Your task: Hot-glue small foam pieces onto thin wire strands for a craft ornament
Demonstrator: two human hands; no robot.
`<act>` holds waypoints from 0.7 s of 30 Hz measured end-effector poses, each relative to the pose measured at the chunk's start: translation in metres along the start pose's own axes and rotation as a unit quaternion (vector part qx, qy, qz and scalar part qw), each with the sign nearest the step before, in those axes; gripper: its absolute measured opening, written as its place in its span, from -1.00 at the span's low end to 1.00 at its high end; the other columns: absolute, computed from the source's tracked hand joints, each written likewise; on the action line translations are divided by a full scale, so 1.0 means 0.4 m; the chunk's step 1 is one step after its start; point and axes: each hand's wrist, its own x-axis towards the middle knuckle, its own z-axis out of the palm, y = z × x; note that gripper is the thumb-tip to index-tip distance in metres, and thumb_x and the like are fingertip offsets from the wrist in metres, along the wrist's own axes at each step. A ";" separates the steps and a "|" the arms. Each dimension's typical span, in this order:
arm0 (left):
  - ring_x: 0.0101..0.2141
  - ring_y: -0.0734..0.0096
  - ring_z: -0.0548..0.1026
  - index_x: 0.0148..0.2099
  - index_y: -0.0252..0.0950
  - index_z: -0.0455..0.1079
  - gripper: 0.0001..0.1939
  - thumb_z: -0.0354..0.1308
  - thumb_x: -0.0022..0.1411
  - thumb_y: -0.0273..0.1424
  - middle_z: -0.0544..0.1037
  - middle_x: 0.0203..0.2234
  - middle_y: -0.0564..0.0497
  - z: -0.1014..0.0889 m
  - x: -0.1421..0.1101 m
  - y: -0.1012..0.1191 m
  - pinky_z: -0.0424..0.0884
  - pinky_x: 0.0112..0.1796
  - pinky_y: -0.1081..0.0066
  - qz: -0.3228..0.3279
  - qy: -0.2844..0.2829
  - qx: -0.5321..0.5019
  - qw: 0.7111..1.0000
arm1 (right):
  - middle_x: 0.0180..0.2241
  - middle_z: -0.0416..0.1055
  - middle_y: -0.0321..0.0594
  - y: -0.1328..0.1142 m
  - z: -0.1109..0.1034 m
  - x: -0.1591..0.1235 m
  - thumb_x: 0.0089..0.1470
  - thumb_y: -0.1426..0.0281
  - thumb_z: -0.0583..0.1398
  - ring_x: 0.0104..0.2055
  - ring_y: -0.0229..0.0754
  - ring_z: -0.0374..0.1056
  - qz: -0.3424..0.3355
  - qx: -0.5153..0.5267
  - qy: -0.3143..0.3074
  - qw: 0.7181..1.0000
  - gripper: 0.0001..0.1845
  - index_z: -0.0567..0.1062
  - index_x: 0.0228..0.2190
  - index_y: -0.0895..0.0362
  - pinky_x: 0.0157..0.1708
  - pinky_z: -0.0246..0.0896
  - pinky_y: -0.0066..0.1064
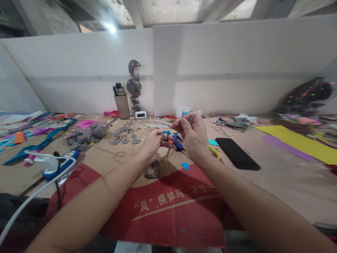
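My left hand [152, 143] is closed in a pinch on a small blue piece [165, 134] at its fingertips. Just right of it, my right hand [195, 135] is raised with thumb and fingers pressed together; what they hold is too small to make out. Thin grey-brown cord [168, 154] hangs in loops beneath the hands. A coil of cord [152, 169] lies on the board below my left wrist. Behind the fingers, a blue tool that looks like a glue gun [178, 143] is partly hidden. A blue cut-out [185, 165] lies flat below my right hand.
A black phone [237, 153] lies at right, beside yellow sheets [297, 140]. Grey cut-outs with pink dots [85, 136] and a blue-white power strip [61, 165] are at left. A bottle [121, 103] and small white clock [140, 115] stand by the wall.
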 end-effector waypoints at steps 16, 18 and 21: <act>-0.79 0.78 0.01 -0.36 -0.28 0.15 -0.84 0.12 0.10 -0.40 0.48 -0.52 0.07 -0.039 0.023 0.011 -0.19 -0.73 0.60 -0.026 0.081 0.022 0.996 | -0.49 0.31 -0.43 -0.083 -0.049 0.068 0.04 0.31 0.19 -0.44 -0.37 0.33 -0.014 0.044 0.107 0.993 -0.87 0.33 -0.36 0.06 -0.42 0.31 -0.44; -0.79 0.77 -0.01 -0.36 -0.28 0.15 -0.84 0.12 0.10 -0.39 0.48 -0.53 0.07 -0.046 0.030 0.010 -0.20 -0.72 0.58 -0.013 0.087 0.039 0.995 | -0.51 0.26 -0.44 -0.110 -0.053 0.073 0.03 0.35 0.19 -0.55 -0.41 0.21 -0.023 0.059 0.117 0.991 -0.90 0.33 -0.40 0.06 -0.57 0.16 -0.51; -0.79 0.74 0.00 -0.35 -0.27 0.19 -0.80 0.18 0.05 -0.38 0.49 -0.57 0.08 -0.055 0.041 0.005 -0.16 -0.70 0.55 0.011 0.110 0.085 0.990 | -0.55 0.17 -0.44 -0.154 -0.058 0.078 -0.01 0.41 0.18 -0.66 -0.44 -0.04 -0.043 0.081 0.122 0.988 -0.93 0.34 -0.46 0.08 -0.70 -0.17 -0.53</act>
